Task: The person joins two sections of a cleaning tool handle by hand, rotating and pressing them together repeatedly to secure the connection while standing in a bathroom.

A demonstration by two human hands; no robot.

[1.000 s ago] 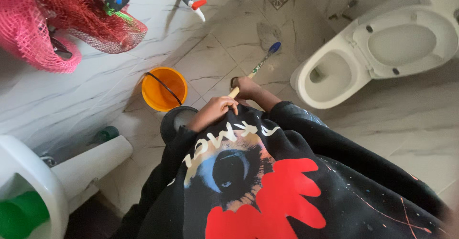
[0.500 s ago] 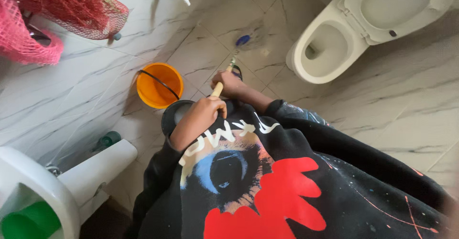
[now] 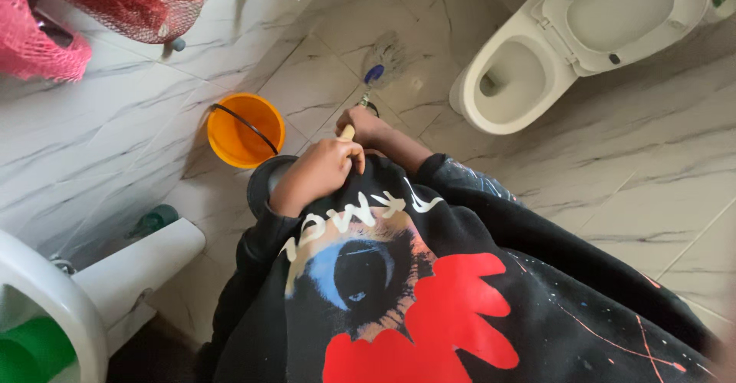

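While both hands, left (image 3: pixel 318 170) and right (image 3: pixel 366 126), keep fingers closed round the mop handle (image 3: pixel 347 132), steady strokes should work the mop head (image 3: pixel 386 55) past the toilet (image 3: pixel 529 61).

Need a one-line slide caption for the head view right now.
Both hands, left hand and right hand, grip a mop on marble floor between orange bucket and open toilet.

An orange bucket (image 3: pixel 244 131) stands on the marble-tiled floor (image 3: pixel 629 168). A white toilet (image 3: pixel 537 61) sits open, well apart. Red and pink mesh bags (image 3: pixel 115 3) hang upper left.
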